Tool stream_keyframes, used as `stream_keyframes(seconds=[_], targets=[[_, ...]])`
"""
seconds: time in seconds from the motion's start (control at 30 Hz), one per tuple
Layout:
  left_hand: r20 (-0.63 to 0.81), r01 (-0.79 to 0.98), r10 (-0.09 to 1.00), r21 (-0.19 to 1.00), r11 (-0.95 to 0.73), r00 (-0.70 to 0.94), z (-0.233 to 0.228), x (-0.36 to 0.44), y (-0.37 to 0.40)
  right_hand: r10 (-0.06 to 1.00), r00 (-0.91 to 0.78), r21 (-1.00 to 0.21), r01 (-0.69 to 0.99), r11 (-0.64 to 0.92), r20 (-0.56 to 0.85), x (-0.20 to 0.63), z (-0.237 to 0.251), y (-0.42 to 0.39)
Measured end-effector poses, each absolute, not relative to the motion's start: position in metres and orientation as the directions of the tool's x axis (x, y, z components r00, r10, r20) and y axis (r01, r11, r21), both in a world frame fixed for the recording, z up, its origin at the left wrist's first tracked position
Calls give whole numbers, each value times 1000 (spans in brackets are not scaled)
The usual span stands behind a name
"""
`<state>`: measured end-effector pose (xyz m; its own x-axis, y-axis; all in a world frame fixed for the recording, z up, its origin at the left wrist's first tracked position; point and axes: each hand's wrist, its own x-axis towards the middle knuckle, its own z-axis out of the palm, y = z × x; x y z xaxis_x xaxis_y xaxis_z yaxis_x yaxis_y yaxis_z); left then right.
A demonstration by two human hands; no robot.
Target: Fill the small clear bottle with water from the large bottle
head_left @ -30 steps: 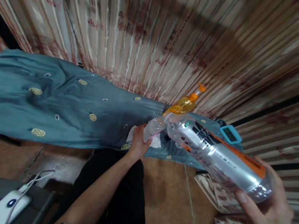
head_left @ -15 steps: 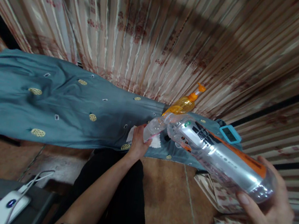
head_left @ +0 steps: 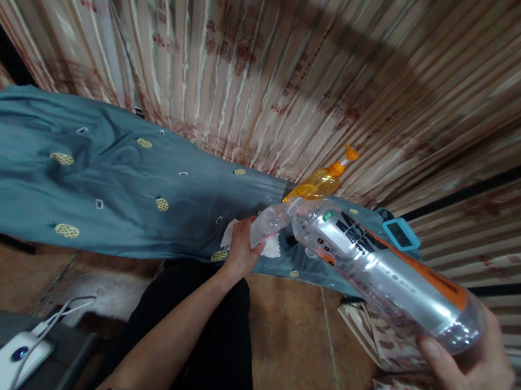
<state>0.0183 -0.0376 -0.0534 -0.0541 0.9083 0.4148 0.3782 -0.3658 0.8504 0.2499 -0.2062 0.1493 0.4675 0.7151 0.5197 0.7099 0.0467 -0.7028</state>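
My left hand (head_left: 243, 249) is closed round a small clear bottle (head_left: 268, 220), held over a white tissue (head_left: 272, 245) on the cloth-covered table. In my right hand (head_left: 475, 374) is a large clear plastic bottle (head_left: 378, 269) with a silver and orange label, gripped at its base. It is tilted, with its neck down to the left, meeting the small bottle's mouth. Whether liquid is flowing between them I cannot tell. Just behind the two mouths stands an orange pump bottle (head_left: 320, 182), its lower part partly hidden.
A blue-framed digital timer or clock (head_left: 401, 234) sits at the table's right end. The teal pineapple-print cloth (head_left: 114, 196) covers the narrow table against a pleated curtain (head_left: 255, 53). At lower left, a white power bank (head_left: 12, 360) with a cable lies on a grey box.
The large bottle and my right hand have shifted very slightly to the right. My left hand and the small bottle stay in place.
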Motion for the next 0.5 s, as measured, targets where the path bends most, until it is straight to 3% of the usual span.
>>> stream_keyframes(seconds=[0.5], targets=[[391,372,918,863,-343,-60,-52,18,-38,716,450,-686,726,54,533,252,149,-208]])
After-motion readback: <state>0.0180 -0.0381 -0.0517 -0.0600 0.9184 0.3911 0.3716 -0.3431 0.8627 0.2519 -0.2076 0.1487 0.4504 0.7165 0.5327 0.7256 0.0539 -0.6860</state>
